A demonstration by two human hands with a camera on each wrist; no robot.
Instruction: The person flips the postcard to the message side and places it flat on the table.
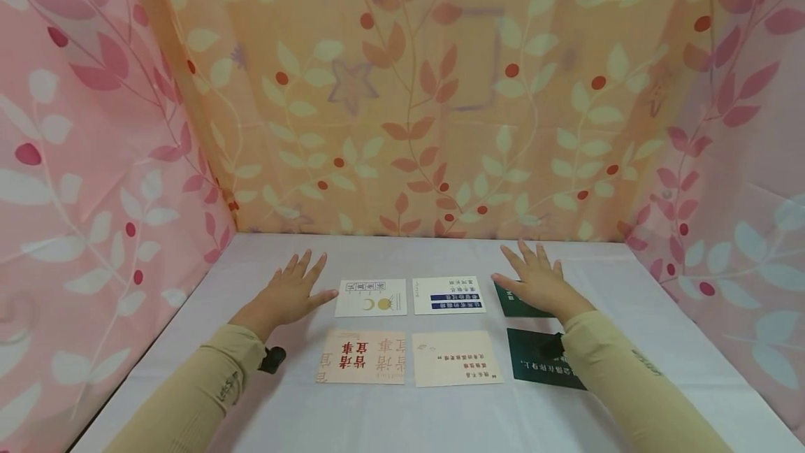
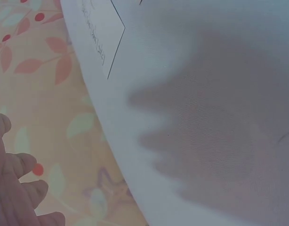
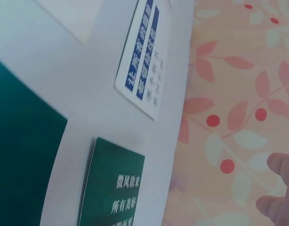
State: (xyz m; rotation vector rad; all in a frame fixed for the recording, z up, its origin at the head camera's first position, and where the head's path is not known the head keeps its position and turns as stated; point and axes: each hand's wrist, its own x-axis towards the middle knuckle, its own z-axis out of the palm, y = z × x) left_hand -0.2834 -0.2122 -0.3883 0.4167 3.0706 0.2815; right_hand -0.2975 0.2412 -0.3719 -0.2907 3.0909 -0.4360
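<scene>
Green, the far right card (image 1: 522, 306) and the near right card (image 1: 534, 358) seem to be most in danger. Your right hand (image 1: 541, 286) is over the first one and hides part of it, and your right sleeve (image 1: 629, 376) covers one side of the second in the head view. If you lower this arm without looking, the sleeve could drag a card out of its row. Your left hand (image 1: 286, 301) is just beside the sun-and-moon card (image 1: 371, 298); a sweep of the thumb could push it into the blue-banded card (image 1: 449, 285). All cards look thin and lie flat on the tabletop (image 1: 453, 418), so an edge may be difficult to lift, and a hard pinch may bend it.

The grip of each hand is spread wide, fingers apart, and has hold of nothing. Whether your right palm touches the card below, you cannot tell surely from these views.

Count them: six cards, in two rows of three. In the far row you have two white and one green; in the near row, one red-lettered card (image 1: 361, 369), one cream card (image 1: 449, 369) and one green. You have two hands over them.
</scene>
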